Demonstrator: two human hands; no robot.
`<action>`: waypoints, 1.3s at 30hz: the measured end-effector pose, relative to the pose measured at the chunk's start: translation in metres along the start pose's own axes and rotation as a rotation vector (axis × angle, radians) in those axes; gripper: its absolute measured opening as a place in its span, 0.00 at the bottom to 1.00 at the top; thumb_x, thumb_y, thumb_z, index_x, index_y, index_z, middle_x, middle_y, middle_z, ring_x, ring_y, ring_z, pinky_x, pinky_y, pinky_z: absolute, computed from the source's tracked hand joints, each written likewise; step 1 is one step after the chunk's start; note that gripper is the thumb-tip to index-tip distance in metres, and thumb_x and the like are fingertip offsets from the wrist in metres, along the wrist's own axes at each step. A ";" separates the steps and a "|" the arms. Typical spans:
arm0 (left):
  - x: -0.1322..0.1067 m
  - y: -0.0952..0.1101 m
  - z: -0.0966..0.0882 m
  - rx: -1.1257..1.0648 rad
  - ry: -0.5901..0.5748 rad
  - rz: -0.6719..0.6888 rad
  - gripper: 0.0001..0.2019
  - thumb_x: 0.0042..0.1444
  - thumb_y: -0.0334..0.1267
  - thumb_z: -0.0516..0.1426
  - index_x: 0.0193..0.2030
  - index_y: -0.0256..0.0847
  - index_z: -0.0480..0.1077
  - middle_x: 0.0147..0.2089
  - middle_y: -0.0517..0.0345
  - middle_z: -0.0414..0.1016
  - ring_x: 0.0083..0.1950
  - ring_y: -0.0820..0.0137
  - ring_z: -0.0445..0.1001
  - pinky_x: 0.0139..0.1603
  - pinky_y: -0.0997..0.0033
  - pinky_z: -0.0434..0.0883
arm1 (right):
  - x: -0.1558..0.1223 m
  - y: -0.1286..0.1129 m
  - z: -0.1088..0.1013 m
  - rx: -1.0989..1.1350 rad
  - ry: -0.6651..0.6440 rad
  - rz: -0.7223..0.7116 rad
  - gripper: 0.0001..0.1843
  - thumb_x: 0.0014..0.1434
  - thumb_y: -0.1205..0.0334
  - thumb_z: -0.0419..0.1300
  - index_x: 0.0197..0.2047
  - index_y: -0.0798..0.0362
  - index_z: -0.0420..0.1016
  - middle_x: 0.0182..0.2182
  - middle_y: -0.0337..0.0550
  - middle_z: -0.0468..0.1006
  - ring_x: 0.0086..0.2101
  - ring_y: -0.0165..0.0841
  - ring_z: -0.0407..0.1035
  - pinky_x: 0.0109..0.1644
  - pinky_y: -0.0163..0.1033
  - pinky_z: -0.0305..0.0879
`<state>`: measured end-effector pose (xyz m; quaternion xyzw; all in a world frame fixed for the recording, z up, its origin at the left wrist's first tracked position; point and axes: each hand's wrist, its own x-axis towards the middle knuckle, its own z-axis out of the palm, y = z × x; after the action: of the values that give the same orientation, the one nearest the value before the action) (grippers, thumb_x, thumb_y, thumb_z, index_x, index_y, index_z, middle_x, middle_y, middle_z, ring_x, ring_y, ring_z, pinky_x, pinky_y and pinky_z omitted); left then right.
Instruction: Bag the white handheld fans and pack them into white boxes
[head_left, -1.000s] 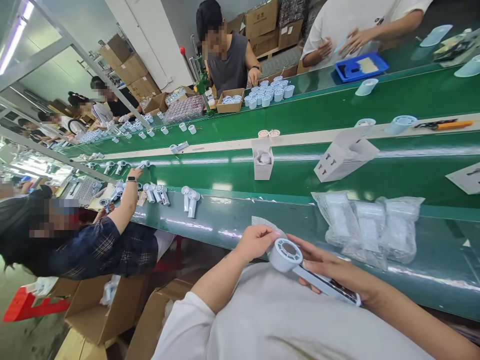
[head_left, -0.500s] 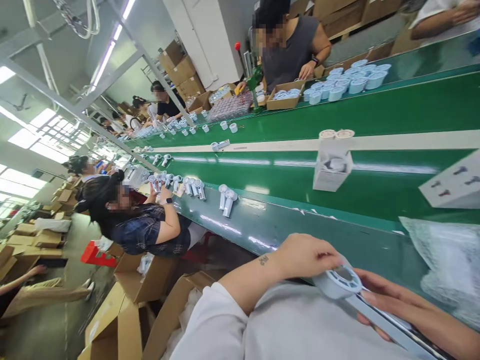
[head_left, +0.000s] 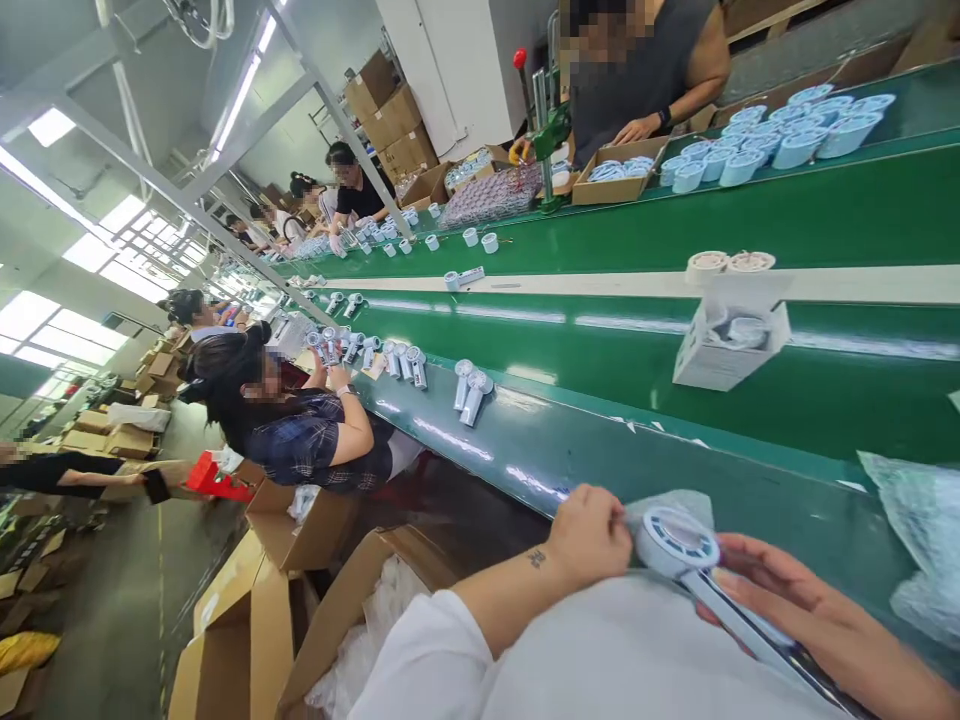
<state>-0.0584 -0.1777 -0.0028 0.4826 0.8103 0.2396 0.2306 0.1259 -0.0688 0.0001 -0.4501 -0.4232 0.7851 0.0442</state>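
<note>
My right hand [head_left: 780, 595] is closed around the handle of a small light-blue handheld fan [head_left: 679, 548], whose round head points up just over the near edge of the green bench [head_left: 787, 500]. My left hand [head_left: 592, 532] is closed, its fingertips pinching a thin grey-white wrapper [head_left: 667, 503] at the fan head's left side. Both hands sit low in front of my white top.
Two finished fans [head_left: 471, 390] lie on the bench to the left. An open white box [head_left: 729, 342] stands on the green conveyor. Clear bags [head_left: 919, 530] lie at the right edge. A seated person in a plaid shirt [head_left: 307, 440] works at left; cardboard boxes [head_left: 300, 640] stand below.
The view has swung left and down the line. My left hand has closed in on the fan head and now pinches the wrapper; the right hand keeps the handle.
</note>
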 end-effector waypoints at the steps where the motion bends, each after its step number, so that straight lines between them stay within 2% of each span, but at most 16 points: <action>1: 0.004 0.003 0.000 -0.134 -0.008 -0.079 0.07 0.49 0.27 0.55 0.36 0.39 0.67 0.34 0.57 0.69 0.38 0.69 0.68 0.41 0.69 0.69 | -0.005 -0.004 0.003 0.060 0.007 0.054 0.33 0.37 0.51 0.75 0.47 0.43 0.71 0.46 0.44 0.80 0.35 0.47 0.79 0.32 0.44 0.80; 3: 0.010 0.008 0.000 -0.399 -0.064 -0.226 0.05 0.51 0.27 0.53 0.33 0.40 0.65 0.29 0.63 0.65 0.33 0.73 0.67 0.37 0.74 0.68 | -0.013 -0.010 0.008 0.163 0.010 0.102 0.35 0.38 0.52 0.75 0.49 0.42 0.68 0.48 0.43 0.79 0.33 0.44 0.79 0.31 0.42 0.80; 5: 0.011 0.011 0.001 -0.601 -0.128 -0.338 0.04 0.54 0.27 0.51 0.34 0.40 0.63 0.25 0.66 0.63 0.29 0.75 0.66 0.32 0.76 0.67 | -0.018 -0.012 0.012 0.225 -0.010 0.072 0.35 0.41 0.52 0.75 0.50 0.44 0.66 0.48 0.44 0.79 0.32 0.42 0.79 0.30 0.41 0.79; 7: 0.007 0.013 0.004 -0.634 -0.138 -0.383 0.04 0.55 0.28 0.51 0.35 0.40 0.63 0.24 0.67 0.63 0.27 0.76 0.65 0.31 0.76 0.66 | -0.020 -0.011 0.013 0.259 -0.008 0.056 0.34 0.42 0.53 0.75 0.50 0.45 0.65 0.46 0.46 0.81 0.31 0.41 0.79 0.28 0.41 0.78; 10: -0.006 0.015 0.005 -0.430 -0.079 -0.292 0.06 0.52 0.26 0.54 0.35 0.41 0.64 0.26 0.66 0.66 0.28 0.75 0.65 0.33 0.75 0.65 | -0.021 -0.010 0.013 0.280 0.015 0.057 0.32 0.45 0.55 0.74 0.51 0.45 0.66 0.44 0.45 0.81 0.30 0.40 0.78 0.27 0.41 0.77; 13: -0.018 0.019 0.001 -0.310 -0.062 -0.183 0.06 0.50 0.27 0.56 0.34 0.41 0.65 0.27 0.65 0.67 0.28 0.75 0.64 0.34 0.74 0.64 | -0.024 -0.013 0.012 0.287 0.024 0.047 0.30 0.48 0.56 0.72 0.52 0.44 0.67 0.50 0.45 0.79 0.31 0.38 0.78 0.27 0.41 0.77; 16: -0.021 0.024 -0.004 -0.379 -0.060 -0.137 0.04 0.51 0.29 0.57 0.32 0.41 0.65 0.27 0.65 0.68 0.27 0.75 0.64 0.32 0.75 0.64 | -0.029 -0.017 0.011 0.301 0.015 0.071 0.34 0.48 0.55 0.72 0.57 0.43 0.66 0.52 0.45 0.77 0.32 0.37 0.78 0.28 0.41 0.78; 19: -0.012 0.029 -0.005 -0.441 -0.057 -0.105 0.03 0.51 0.31 0.57 0.30 0.39 0.66 0.26 0.64 0.68 0.28 0.76 0.64 0.32 0.76 0.64 | -0.030 -0.019 0.011 0.295 -0.016 0.106 0.37 0.49 0.56 0.72 0.60 0.43 0.65 0.51 0.44 0.78 0.32 0.35 0.78 0.29 0.39 0.79; 24: 0.004 0.034 -0.003 -0.431 -0.071 -0.098 0.08 0.59 0.38 0.52 0.31 0.38 0.68 0.25 0.61 0.68 0.28 0.74 0.65 0.32 0.75 0.66 | -0.028 -0.021 0.012 0.275 0.017 0.134 0.29 0.50 0.59 0.71 0.54 0.47 0.68 0.48 0.44 0.79 0.32 0.35 0.78 0.28 0.37 0.78; 26: 0.004 0.037 -0.004 -0.326 -0.102 0.078 0.10 0.60 0.40 0.51 0.33 0.39 0.69 0.30 0.56 0.73 0.33 0.70 0.70 0.38 0.71 0.70 | -0.027 -0.022 0.013 0.289 0.024 0.149 0.26 0.49 0.62 0.71 0.49 0.47 0.68 0.40 0.42 0.81 0.30 0.35 0.78 0.28 0.37 0.78; 28: 0.003 0.039 -0.005 -0.179 -0.216 0.332 0.09 0.60 0.39 0.52 0.34 0.39 0.71 0.36 0.49 0.75 0.40 0.66 0.73 0.45 0.66 0.71 | -0.026 -0.024 0.015 0.298 0.027 0.162 0.23 0.49 0.64 0.71 0.45 0.47 0.66 0.29 0.36 0.80 0.24 0.33 0.76 0.24 0.35 0.75; 30: 0.004 0.040 -0.005 -0.061 -0.348 0.493 0.08 0.59 0.38 0.52 0.35 0.40 0.71 0.39 0.47 0.76 0.42 0.63 0.74 0.47 0.64 0.71 | -0.025 -0.024 0.016 0.324 0.050 0.188 0.18 0.51 0.64 0.69 0.39 0.46 0.63 0.22 0.32 0.76 0.18 0.31 0.72 0.19 0.32 0.70; 31: 0.006 0.040 -0.004 -0.031 -0.376 0.497 0.08 0.60 0.38 0.52 0.36 0.40 0.71 0.38 0.48 0.76 0.42 0.63 0.74 0.47 0.64 0.71 | -0.023 -0.023 0.016 0.356 0.067 0.198 0.16 0.52 0.63 0.67 0.38 0.46 0.62 0.21 0.32 0.76 0.18 0.30 0.72 0.18 0.31 0.69; 33: 0.009 0.039 -0.001 -0.030 -0.346 0.399 0.09 0.62 0.37 0.50 0.37 0.40 0.71 0.38 0.50 0.76 0.41 0.65 0.74 0.46 0.65 0.72 | -0.020 -0.021 0.015 0.446 0.097 0.196 0.15 0.55 0.62 0.66 0.37 0.47 0.61 0.24 0.35 0.78 0.20 0.31 0.74 0.22 0.32 0.73; 36: 0.012 0.038 0.006 -0.075 -0.294 0.264 0.08 0.61 0.34 0.50 0.40 0.40 0.70 0.39 0.52 0.76 0.43 0.66 0.74 0.47 0.66 0.71 | -0.016 -0.021 0.010 0.546 0.099 0.217 0.12 0.56 0.64 0.64 0.41 0.50 0.65 0.29 0.43 0.81 0.27 0.34 0.77 0.28 0.34 0.77; 39: 0.012 0.041 0.009 -0.065 -0.365 0.220 0.07 0.56 0.30 0.53 0.40 0.38 0.70 0.39 0.51 0.75 0.42 0.64 0.74 0.47 0.66 0.71 | -0.015 -0.020 0.005 0.585 0.086 0.324 0.11 0.58 0.65 0.62 0.43 0.53 0.66 0.29 0.45 0.80 0.27 0.34 0.78 0.27 0.33 0.77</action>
<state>-0.0311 -0.1483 0.0133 0.5959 0.6892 0.1982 0.3614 0.1245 -0.0656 0.0256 -0.5124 -0.1006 0.8504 0.0637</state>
